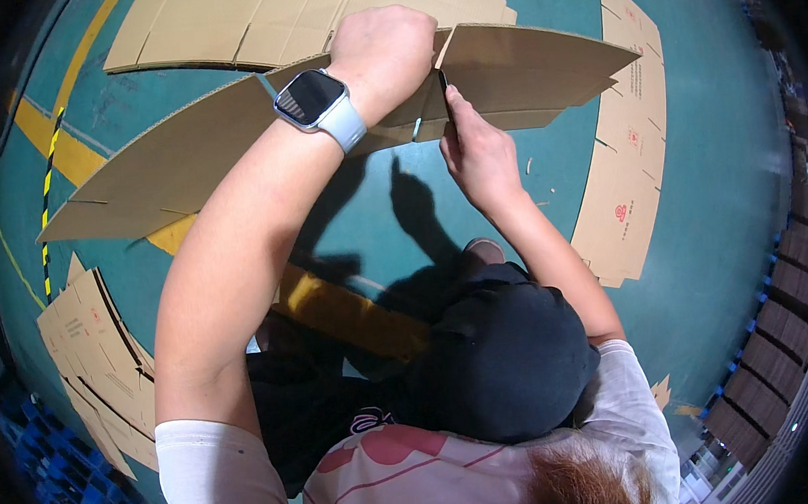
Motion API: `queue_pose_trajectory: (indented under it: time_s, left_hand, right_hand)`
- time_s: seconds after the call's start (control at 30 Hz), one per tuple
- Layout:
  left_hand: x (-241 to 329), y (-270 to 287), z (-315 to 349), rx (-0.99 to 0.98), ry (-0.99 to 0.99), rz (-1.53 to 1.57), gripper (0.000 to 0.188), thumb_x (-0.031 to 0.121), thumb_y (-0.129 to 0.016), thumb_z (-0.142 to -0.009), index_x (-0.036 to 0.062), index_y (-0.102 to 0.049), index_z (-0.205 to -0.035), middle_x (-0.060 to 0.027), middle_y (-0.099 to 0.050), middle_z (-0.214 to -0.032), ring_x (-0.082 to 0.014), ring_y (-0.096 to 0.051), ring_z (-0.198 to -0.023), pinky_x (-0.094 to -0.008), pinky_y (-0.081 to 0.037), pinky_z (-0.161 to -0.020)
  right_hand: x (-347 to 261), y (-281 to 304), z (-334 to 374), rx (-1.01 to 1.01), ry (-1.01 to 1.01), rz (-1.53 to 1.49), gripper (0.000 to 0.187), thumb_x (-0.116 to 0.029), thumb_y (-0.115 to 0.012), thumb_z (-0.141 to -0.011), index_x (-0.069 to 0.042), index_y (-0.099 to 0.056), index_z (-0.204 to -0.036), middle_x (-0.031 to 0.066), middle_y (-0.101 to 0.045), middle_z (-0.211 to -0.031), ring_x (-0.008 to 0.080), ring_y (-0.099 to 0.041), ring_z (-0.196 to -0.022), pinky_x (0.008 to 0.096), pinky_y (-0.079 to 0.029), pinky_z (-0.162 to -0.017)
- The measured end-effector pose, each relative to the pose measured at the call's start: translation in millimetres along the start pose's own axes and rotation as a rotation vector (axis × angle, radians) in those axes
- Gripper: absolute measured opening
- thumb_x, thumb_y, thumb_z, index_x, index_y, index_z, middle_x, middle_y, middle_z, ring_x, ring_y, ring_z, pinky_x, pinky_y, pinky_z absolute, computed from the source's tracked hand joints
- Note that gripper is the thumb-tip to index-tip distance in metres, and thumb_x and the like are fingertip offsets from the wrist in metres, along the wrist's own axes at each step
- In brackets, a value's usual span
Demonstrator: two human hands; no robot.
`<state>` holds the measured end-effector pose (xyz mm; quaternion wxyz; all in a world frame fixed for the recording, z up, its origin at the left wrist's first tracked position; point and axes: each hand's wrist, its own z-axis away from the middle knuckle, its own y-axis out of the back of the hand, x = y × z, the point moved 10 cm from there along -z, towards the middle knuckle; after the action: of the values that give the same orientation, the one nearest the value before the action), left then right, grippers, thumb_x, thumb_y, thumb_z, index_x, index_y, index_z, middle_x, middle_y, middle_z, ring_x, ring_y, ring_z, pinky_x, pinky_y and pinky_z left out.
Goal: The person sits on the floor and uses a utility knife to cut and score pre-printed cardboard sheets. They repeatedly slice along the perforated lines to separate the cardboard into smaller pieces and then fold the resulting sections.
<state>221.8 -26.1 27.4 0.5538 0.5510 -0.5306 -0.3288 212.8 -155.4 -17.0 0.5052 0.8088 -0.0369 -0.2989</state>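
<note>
A long brown cardboard sheet [181,150] stands on edge across the space in front of me, with slits along it. My left hand [385,47] is closed over its upper edge near the middle, the fingertips hidden behind the board. Just to the right, my right hand [484,157] grips a slim black utility knife [446,94]. The knife's upper end meets the cardboard beside an open slit near the top edge. How far the blade extends cannot be made out.
Flat cardboard sheets [220,26] lie beyond the held one. A printed cardboard panel [631,142] is on the green floor [713,118] at right, and stacked cardboard pieces [92,339] at left. Small scraps [528,165] lie near my right hand. My shoe [485,251] is below.
</note>
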Motion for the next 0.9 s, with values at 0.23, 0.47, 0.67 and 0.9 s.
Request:
queue_pose_trajectory:
  time_s: [0.23, 0.47, 0.67, 0.9]
  left_hand:
    - [4, -3, 0, -0.044, 0.003, -0.024, 0.021, 0.021, -0.064, -0.081, 0.0088, -0.068, -0.097, -0.0155, -0.067, -0.082, -0.0322, -0.065, -0.081, -0.0422, -0.052, -0.068]
    - [7, -3, 1, -0.026, 0.001, -0.025, 0.021, 0.021, -0.064, -0.081, 0.0082, -0.068, -0.097, -0.0159, -0.067, -0.082, -0.0318, -0.065, -0.080, -0.0418, -0.052, -0.069]
    - [8, -5, 2, -0.056, -0.009, -0.027, 0.020, 0.020, -0.063, -0.082, 0.0072, -0.068, -0.096, -0.0160, -0.067, -0.082, -0.0320, -0.065, -0.081, -0.0414, -0.052, -0.069]
    - [9, -5, 1, -0.049, -0.012, 0.071, 0.020, 0.018, -0.062, -0.082, 0.0049, -0.067, -0.096, -0.0183, -0.066, -0.085, -0.0345, -0.063, -0.084, -0.0434, -0.051, -0.073]
  right_hand:
    - [-5, 4, -12, -0.028, -0.035, -0.010, 0.046, -0.005, -0.058, -0.080, -0.003, -0.048, -0.125, 0.0198, -0.063, -0.087, 0.0360, -0.062, -0.074, 0.0425, -0.051, -0.065]
    - [2, -8, -16, -0.082, -0.053, 0.014, 0.047, -0.007, -0.058, -0.078, 0.002, -0.045, -0.123, 0.0199, -0.063, -0.094, 0.0339, -0.064, -0.078, 0.0415, -0.053, -0.067]
    - [1, -6, 3, -0.040, -0.040, -0.035, 0.047, -0.004, -0.057, -0.080, -0.004, -0.046, -0.126, 0.0195, -0.062, -0.086, 0.0363, -0.061, -0.071, 0.0421, -0.051, -0.063]
    - [36, -58, 82, -0.287, 0.052, -0.032, 0.045, -0.006, -0.058, -0.080, -0.005, -0.047, -0.123, 0.0168, -0.061, -0.082, 0.0335, -0.061, -0.072, 0.0402, -0.051, -0.062]
